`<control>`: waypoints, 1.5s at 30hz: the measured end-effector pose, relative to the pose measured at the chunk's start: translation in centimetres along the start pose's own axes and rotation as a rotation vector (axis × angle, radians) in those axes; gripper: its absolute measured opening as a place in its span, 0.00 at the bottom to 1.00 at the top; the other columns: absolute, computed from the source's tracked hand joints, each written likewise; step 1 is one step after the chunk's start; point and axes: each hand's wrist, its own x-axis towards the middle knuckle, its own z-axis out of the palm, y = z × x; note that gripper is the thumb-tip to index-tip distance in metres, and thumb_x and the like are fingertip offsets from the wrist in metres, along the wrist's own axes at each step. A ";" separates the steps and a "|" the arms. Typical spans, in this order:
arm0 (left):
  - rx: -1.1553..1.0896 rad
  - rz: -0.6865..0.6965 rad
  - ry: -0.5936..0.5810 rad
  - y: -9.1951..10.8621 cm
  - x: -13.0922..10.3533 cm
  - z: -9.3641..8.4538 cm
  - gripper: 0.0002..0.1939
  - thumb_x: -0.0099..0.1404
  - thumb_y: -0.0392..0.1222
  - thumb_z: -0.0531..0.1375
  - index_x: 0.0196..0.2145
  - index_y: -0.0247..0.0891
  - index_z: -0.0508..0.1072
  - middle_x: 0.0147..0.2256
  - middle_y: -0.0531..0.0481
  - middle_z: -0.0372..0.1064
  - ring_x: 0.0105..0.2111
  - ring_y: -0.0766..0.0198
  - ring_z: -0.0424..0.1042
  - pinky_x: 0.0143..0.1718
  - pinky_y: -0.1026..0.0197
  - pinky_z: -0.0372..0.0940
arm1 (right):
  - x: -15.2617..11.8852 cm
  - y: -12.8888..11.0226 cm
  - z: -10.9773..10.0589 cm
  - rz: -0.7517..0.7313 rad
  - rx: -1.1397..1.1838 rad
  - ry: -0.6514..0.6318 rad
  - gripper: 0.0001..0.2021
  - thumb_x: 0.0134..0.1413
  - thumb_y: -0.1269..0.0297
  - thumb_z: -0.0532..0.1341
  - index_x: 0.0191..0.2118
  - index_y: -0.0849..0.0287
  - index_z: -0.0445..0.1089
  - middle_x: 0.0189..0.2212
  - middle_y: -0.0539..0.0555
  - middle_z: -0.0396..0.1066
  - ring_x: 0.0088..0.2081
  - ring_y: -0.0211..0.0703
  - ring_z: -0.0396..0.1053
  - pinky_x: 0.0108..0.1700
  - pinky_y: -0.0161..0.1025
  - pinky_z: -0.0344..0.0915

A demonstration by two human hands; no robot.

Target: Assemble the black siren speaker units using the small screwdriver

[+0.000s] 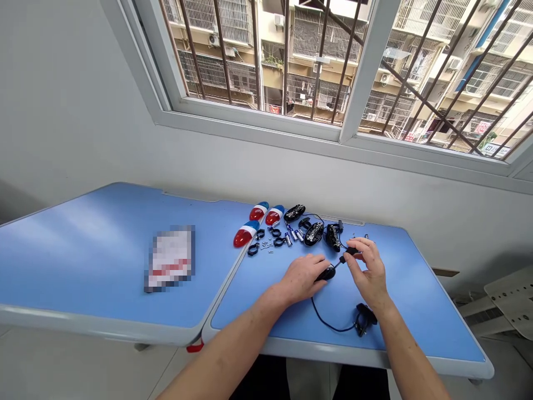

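My left hand (302, 278) is closed around a small black oval housing (330, 273), pressing it down on the blue table (283, 311). Most of the housing is hidden under the fingers. In my right hand (370, 270), thumb and fingers pinch the black handle of a short screwdriver (342, 259). Its shaft slants down and left to the housing; I cannot make out whether the tip sits in a screw. A black cable (328, 328) curves from the housing to a black bracket-like part (364, 319) near my right wrist.
Behind my hands lie other black housings (313, 234), several batteries (293, 233), black ring clamps (278, 242) and loose small screws (266, 245). Red, white and blue covers (246, 234) rest by the table seam. A blurred-out item (170, 258) lies on the left table.
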 end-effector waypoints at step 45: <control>0.019 0.000 0.001 0.1 0.0 -0.1 0.15 0.62 0.39 0.59 0.47 0.42 0.66 0.47 0.49 0.68 0.43 0.57 0.68 0.41 0.58 0.63 | 0.4 -0.7 -0.1 -0.023 -0.072 0.002 0.07 0.56 0.67 0.60 0.42 0.52 0.68 0.36 0.53 0.69 0.36 0.40 0.68 0.27 0.35 0.70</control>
